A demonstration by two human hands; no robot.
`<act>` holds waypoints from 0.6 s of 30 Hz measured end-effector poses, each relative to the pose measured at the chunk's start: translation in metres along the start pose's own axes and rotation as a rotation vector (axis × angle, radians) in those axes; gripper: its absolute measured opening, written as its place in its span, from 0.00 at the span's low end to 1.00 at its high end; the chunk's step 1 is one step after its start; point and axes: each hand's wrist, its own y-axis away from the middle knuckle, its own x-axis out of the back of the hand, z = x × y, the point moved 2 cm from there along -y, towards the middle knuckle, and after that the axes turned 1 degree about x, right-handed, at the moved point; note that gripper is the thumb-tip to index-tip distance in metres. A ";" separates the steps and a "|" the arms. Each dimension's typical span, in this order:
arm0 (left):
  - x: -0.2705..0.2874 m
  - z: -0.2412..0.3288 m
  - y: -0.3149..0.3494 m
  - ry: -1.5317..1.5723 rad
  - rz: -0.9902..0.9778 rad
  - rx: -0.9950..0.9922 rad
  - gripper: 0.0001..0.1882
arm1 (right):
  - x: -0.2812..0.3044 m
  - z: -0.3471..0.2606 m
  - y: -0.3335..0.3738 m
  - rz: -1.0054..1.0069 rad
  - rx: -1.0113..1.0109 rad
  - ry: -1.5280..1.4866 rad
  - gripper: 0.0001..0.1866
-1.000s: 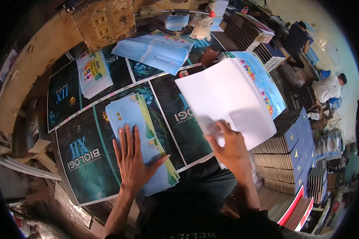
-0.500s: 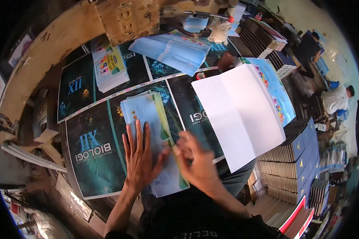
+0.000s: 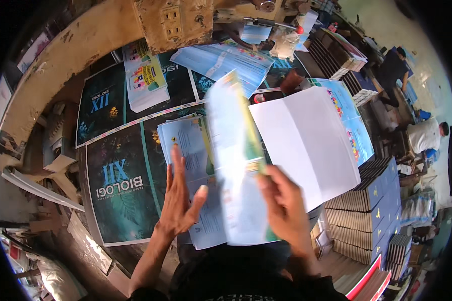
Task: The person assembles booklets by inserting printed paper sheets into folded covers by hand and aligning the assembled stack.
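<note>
Between my hands rises a folded light-blue printed sheet (image 3: 231, 160) with a green and yellow edge, tilted and slightly blurred. My right hand (image 3: 286, 205) pinches it by its right edge, fingers closed. Below it and to its left lies a pile of similar blue folded sheets (image 3: 188, 140). My left hand (image 3: 178, 200) is at the left side of this pile with its fingers stretched out and its thumb apart, holding nothing. On the right lies a stack of large sheets, its white side up (image 3: 306, 145) and creased down the middle, partly over blue printed sheets (image 3: 354, 125).
Dark printed cover sheets (image 3: 118, 200) line the table. A yellow-and-white stack of prints (image 3: 145, 80) and a blue pile (image 3: 223, 62) lie farther back, near a worn wooden box (image 3: 173, 25). Tall book stacks (image 3: 359, 215) stand at right; two people are beyond.
My right hand has moved right and lifted a folded sheet off the pile. The left hand's fingers have eased from lying flat across the pile to its left side.
</note>
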 end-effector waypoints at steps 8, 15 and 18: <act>-0.001 0.009 0.004 -0.555 -0.154 0.045 0.59 | -0.048 0.039 -0.006 0.004 0.020 0.080 0.21; -0.006 0.009 0.009 -0.563 -0.127 0.041 0.67 | 0.038 0.055 -0.008 0.072 0.083 0.737 0.22; -0.011 -0.005 0.011 -0.577 -0.144 -0.038 0.58 | 0.052 0.027 -0.004 0.042 0.085 0.584 0.16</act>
